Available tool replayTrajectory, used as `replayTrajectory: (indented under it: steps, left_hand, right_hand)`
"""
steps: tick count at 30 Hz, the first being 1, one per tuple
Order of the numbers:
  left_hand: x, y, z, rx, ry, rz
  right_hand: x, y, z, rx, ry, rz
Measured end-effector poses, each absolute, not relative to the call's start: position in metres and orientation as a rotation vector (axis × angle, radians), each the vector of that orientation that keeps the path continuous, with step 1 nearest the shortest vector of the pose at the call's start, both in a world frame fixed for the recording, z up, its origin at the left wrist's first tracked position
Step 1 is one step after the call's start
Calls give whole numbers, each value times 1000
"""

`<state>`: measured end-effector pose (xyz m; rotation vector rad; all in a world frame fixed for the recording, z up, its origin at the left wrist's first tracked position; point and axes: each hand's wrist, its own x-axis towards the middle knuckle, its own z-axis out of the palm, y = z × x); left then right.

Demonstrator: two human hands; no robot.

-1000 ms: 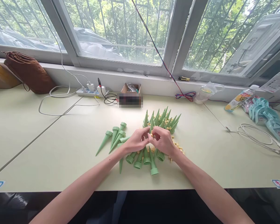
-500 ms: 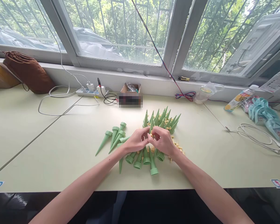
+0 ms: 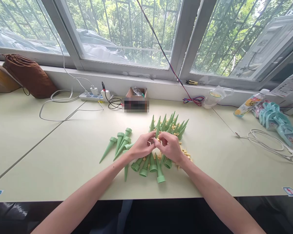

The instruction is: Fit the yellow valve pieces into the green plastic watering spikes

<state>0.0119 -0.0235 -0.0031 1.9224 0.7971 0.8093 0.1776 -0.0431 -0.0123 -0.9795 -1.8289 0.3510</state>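
Observation:
My left hand (image 3: 142,146) and my right hand (image 3: 171,147) meet over the table, fingers closed together around one green plastic watering spike (image 3: 158,126), which points upward. A small yellow plastic valve (image 3: 158,138) shows at the spike's lower part, between my fingertips; my right hand pinches it. My fingers hide the spike's base. Just behind stand several green spikes (image 3: 171,121) with yellow parts among them. Loose green spikes (image 3: 160,172) lie below my hands, and several more spikes (image 3: 109,149) lie left of my left hand. Loose yellow pieces (image 3: 185,154) are scattered beside my right wrist.
At the back of the table (image 3: 70,165) are a power strip (image 3: 90,96) with cables, a small open box (image 3: 136,92) and a wire bundle (image 3: 194,100). Towards the right lie a bottle (image 3: 251,103), light-blue plastic items (image 3: 274,118) and a white cable (image 3: 271,139). A brown bag (image 3: 29,76) rests far left.
The spike and valve between my fingers have shifted very slightly, with small finger movements. My arms and the other things stay almost where they were; the view drifts slightly.

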Motion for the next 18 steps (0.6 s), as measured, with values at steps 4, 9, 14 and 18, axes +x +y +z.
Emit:
replayTrajectory:
  steps: [4, 9, 14, 18]
  left_hand:
    - [13, -23, -1, 1879, 823, 896]
    - [10, -21, -4, 1986, 1025, 1062]
    - [6, -17, -9, 2171, 1178, 1092]
    - [5, -18, -7, 2328, 1269, 956]
  right_hand:
    - [180, -42, -14, -955, -1721, 408]
    - [182, -41, -15, -1006, -1590, 426]
    - [182, -39, -16, -1077, -1571, 466]
    - [181, -39, -16, -1076, -1520, 472]
